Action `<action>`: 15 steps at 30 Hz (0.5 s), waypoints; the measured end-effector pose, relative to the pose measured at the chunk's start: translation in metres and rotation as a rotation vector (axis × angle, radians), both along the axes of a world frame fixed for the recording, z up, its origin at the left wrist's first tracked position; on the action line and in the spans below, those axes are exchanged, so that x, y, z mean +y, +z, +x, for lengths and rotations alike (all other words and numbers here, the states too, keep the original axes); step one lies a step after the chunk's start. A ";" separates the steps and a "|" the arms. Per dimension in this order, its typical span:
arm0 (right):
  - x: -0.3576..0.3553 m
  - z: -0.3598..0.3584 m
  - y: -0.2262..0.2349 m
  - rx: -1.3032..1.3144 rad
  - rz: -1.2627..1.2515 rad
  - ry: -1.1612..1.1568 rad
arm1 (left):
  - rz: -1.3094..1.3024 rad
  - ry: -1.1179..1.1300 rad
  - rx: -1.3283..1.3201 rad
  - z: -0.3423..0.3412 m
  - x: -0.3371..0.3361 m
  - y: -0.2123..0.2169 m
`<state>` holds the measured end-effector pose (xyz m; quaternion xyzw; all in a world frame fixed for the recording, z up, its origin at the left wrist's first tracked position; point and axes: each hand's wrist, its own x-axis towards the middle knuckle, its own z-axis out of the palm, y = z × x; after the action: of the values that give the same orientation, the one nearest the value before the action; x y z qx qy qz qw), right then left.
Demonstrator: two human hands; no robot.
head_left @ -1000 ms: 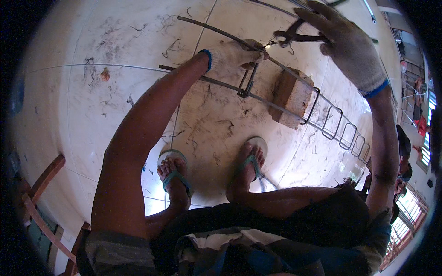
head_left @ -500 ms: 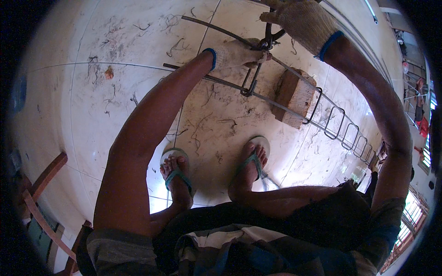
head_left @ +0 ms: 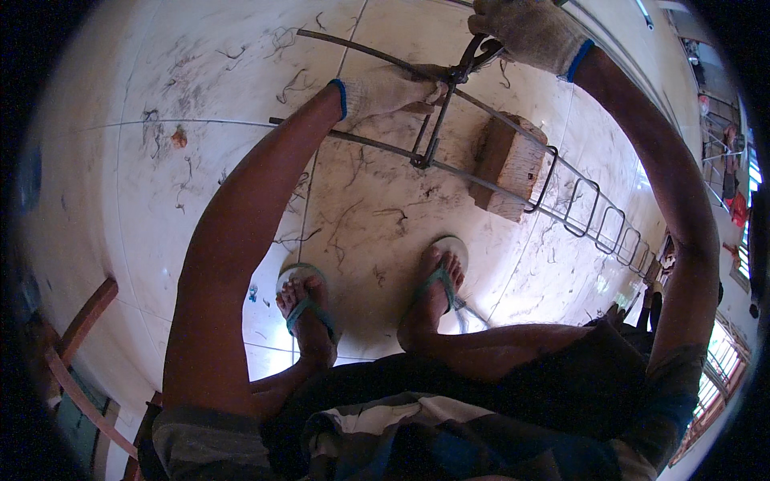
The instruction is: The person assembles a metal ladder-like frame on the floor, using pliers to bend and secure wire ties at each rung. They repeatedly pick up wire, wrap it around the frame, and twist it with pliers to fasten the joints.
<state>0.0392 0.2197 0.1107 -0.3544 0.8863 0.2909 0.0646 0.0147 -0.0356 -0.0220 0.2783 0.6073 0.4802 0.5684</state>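
Observation:
My left hand (head_left: 391, 92), in a cream knit glove with a blue cuff, is closed around a long steel rebar rod (head_left: 361, 46) beside a tied corner. My right hand (head_left: 533, 34), gloved likewise, grips the handles of dark pincers (head_left: 472, 56). The pincers' jaws meet the corner where the rod crosses a square stirrup (head_left: 440, 120); the wire in them is too small to make out. A second rod (head_left: 369, 141) runs parallel on the near side, through the stirrup's lower corner.
A rough wooden block (head_left: 513, 170) lies under the rods. More stirrups (head_left: 581, 207) hang along them toward the right. Wire scraps (head_left: 341, 228) litter the tiled floor around my sandalled feet (head_left: 303, 301). Reddish wooden bars (head_left: 87, 317) stand at the left.
The pincers have turned at the corner, their handles now leaning more to the right with my right hand. My left hand and the rods appear slightly farther left in the picture.

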 end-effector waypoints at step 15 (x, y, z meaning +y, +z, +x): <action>0.044 -0.029 -0.049 -0.345 -0.386 -0.028 | -0.175 -0.142 0.248 -0.009 0.001 -0.001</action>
<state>0.0098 0.2634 0.0614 -0.3924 0.9061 0.0507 0.1500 0.0060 -0.0349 -0.0232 0.3270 0.6913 0.3459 0.5437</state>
